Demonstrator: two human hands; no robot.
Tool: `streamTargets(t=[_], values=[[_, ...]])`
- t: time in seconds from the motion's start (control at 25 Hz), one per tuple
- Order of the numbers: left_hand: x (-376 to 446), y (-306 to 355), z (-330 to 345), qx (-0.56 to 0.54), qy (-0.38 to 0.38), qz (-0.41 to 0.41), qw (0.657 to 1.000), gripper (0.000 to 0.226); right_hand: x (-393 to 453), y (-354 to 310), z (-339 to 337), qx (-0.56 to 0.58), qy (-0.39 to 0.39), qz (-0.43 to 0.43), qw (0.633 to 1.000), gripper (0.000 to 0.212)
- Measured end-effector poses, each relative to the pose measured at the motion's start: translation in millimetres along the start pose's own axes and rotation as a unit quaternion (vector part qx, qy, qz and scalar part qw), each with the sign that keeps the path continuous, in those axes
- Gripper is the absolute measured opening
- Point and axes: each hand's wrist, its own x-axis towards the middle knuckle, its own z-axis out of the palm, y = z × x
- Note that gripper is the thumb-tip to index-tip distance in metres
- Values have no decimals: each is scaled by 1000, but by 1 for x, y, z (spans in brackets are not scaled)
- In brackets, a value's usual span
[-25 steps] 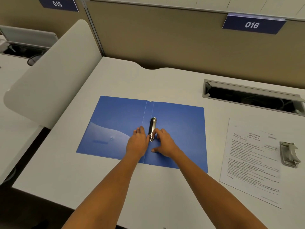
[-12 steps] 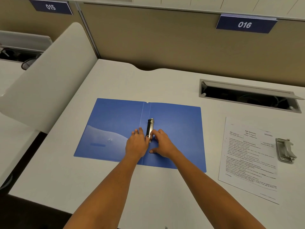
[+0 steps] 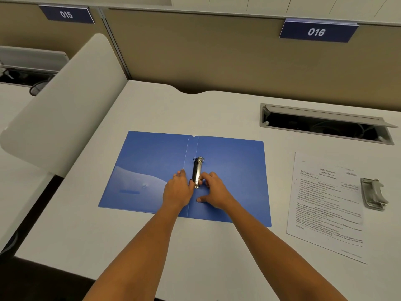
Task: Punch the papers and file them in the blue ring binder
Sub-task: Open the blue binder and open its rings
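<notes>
Blue plastic covers most of what we look down on: the ring binder [image 3: 152, 170] lies open flat on the white worktop [image 3: 152, 109], its metal ring clip [image 3: 197, 170] running along the spine. Our left hand [image 3: 178, 190] rests on the left cover with its fingertips against the near end of the clip, and our right hand [image 3: 213, 190] curls its fingers round that same end from the other side, thumb pressed on the right cover. To the right, apart from the binder, lies the printed paper [image 3: 325, 205]; we can read "KANNADA" in its heading, the rest being too small. A grey hole punch [image 3: 373, 194] sits just beside its right edge. On the partition behind, blue signs read "015" [image 3: 66, 14] and "016" [image 3: 316, 31].
</notes>
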Motion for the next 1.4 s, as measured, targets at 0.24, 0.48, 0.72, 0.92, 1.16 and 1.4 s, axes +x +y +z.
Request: streamTargets(t=[0.24, 0.48, 0.72, 0.92, 1.16, 1.4], values=[[-14, -1, 1, -10, -5, 4, 1000, 59, -15, 6, 7, 9, 12, -2, 1000, 57], [-33, -4, 4, -25, 1, 14, 1000, 55, -38, 7, 20, 20, 26, 2, 999, 55], [-55, 5, 13, -19, 31, 20, 999, 60, -57, 11, 16, 114, 71, -3, 991, 55], [-50, 44, 15, -27, 123, -14, 992, 53, -70, 38, -32, 222, 196, 30, 955, 46], [-52, 135, 30, -85, 70, 173, 979, 54, -128, 113, -99, 221, 443, 134, 858, 35], [-71, 216, 64, 4, -91, 340, 936, 63, -182, 180, -146, 77, 527, 321, 783, 50]])
